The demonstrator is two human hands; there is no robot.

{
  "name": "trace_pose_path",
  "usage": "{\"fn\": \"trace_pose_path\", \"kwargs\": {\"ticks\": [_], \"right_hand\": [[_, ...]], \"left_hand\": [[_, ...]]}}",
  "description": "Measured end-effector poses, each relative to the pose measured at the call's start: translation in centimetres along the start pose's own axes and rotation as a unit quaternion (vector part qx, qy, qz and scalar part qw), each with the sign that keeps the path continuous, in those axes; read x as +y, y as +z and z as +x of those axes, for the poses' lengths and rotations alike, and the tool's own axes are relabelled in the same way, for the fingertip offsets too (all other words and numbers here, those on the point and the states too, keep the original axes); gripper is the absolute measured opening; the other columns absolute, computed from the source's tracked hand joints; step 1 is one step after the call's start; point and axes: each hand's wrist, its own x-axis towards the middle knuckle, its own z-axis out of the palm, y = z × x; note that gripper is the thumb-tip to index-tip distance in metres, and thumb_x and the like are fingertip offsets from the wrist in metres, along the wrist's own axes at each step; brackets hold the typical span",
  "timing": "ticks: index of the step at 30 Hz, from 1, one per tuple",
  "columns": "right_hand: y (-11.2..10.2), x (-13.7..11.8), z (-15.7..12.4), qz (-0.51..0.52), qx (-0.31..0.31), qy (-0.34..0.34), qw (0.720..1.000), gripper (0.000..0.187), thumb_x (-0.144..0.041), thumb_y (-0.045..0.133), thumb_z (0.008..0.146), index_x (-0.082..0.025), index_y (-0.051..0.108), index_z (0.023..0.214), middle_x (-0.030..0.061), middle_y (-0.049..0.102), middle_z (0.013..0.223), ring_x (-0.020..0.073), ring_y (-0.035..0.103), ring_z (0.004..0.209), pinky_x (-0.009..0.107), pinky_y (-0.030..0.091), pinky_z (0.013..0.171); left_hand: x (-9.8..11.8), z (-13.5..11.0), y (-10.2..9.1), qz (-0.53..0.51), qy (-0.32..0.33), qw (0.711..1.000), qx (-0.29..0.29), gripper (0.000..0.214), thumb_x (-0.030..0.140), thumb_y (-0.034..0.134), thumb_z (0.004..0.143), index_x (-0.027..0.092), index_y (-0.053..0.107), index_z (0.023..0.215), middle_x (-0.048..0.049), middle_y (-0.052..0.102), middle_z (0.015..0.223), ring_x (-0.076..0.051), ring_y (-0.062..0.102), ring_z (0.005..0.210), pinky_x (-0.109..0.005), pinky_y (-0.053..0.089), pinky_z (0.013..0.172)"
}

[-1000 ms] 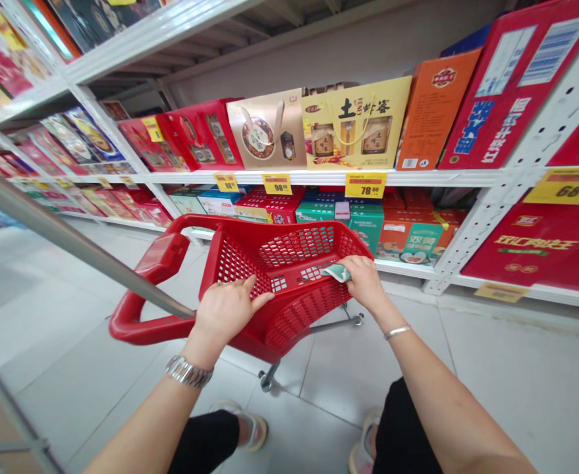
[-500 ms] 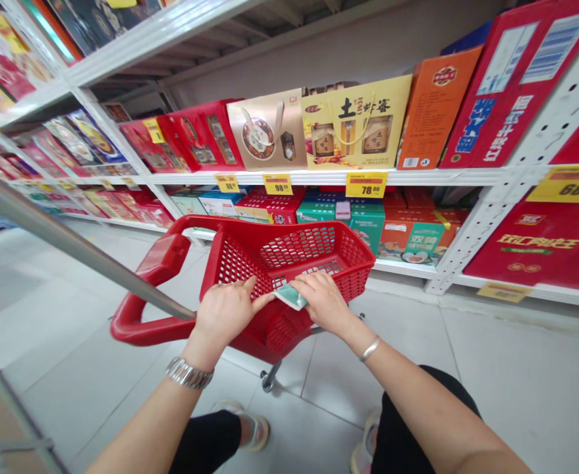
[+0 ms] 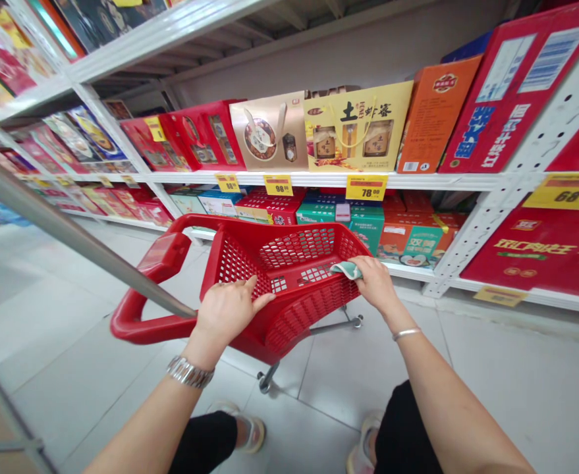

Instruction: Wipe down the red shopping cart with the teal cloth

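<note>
A red shopping cart with a perforated plastic basket stands in front of me. At its near rim, close to the handle side, my left hand grips the edge; the thumb points right and the fingertips are partly hidden. Over on the rim near the basket's right corner, my right hand presses a light green cloth, closed around it. Part of the cloth hangs out past the fingers, inside the rim. Nothing lies in the visible part of the basket.
White shelves with boxed goods and yellow price tags run behind the cart. A grey metal pole slants across the left side to the cart. A box-like object is at lower left. Tiled floor surrounds my feet.
My right hand has moved right along the near rim with the cloth, away from my left hand toward the basket's right corner. My left hand stays in place.
</note>
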Motion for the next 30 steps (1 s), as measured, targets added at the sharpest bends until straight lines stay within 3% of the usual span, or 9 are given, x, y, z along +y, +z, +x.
{"fn": "trace_pose_path", "kwargs": {"ticks": [5, 14, 18, 23, 30], "right_hand": [[0.8, -1.3, 0.3, 0.005, -0.006, -0.011, 1.0, 0.049, -0.002, 0.048, 0.077, -0.02, 0.068, 0.118, 0.011, 0.068, 0.118, 0.0281, 0.053, 0.111, 0.044, 0.037, 0.1], [2.0, -10.6, -0.7, 0.068, -0.055, -0.118, 0.989, 0.044, -0.008, 0.05, 0.086, -0.022, 0.065, 0.126, 0.0105, 0.065, 0.124, 0.0269, 0.05, 0.116, 0.048, 0.03, 0.111], [2.1, -13.0, -0.9, 0.091, -0.065, -0.172, 0.979, 0.048, -0.011, 0.052, 0.088, -0.023, 0.06, 0.134, 0.0107, 0.062, 0.13, 0.0264, 0.049, 0.118, 0.049, 0.03, 0.112], [1.9, -12.0, -0.4, 0.093, -0.076, -0.189, 0.975, 0.045, -0.012, 0.052, 0.09, -0.022, 0.061, 0.133, 0.0097, 0.065, 0.128, 0.0254, 0.053, 0.114, 0.042, 0.037, 0.104], [1.1, -6.4, 0.0, 0.026, -0.055, -0.107, 0.992, 0.048, -0.006, 0.051, 0.085, -0.021, 0.065, 0.128, 0.0103, 0.068, 0.124, 0.0261, 0.055, 0.111, 0.042, 0.037, 0.102]], "left_hand": [[-0.1, 0.0, 0.0, -0.01, -0.003, 1.0, 0.008, 0.067, 0.064, 0.034, 0.097, 0.01, 0.07, 0.116, -0.0203, 0.075, 0.082, -0.034, 0.073, 0.078, -0.036, 0.046, 0.065], [-0.3, 0.0, 0.6, -0.001, 0.01, 1.0, 0.018, 0.071, 0.064, 0.028, 0.098, 0.01, 0.069, 0.119, -0.022, 0.075, 0.087, -0.035, 0.073, 0.078, -0.037, 0.047, 0.064], [-0.3, 0.0, 0.3, 0.01, 0.007, 1.0, 0.006, 0.071, 0.063, 0.026, 0.098, 0.011, 0.07, 0.116, -0.021, 0.075, 0.083, -0.033, 0.073, 0.078, -0.035, 0.047, 0.063], [-0.3, 0.0, 0.3, 0.021, 0.013, 1.0, 0.008, 0.068, 0.064, 0.028, 0.098, 0.012, 0.069, 0.116, -0.0191, 0.075, 0.084, -0.032, 0.073, 0.078, -0.035, 0.047, 0.063], [-0.1, -0.2, 0.4, 0.019, 0.012, 1.0, 0.011, 0.068, 0.062, 0.032, 0.099, 0.009, 0.068, 0.122, -0.0205, 0.074, 0.081, -0.034, 0.073, 0.078, -0.037, 0.047, 0.063]]}}
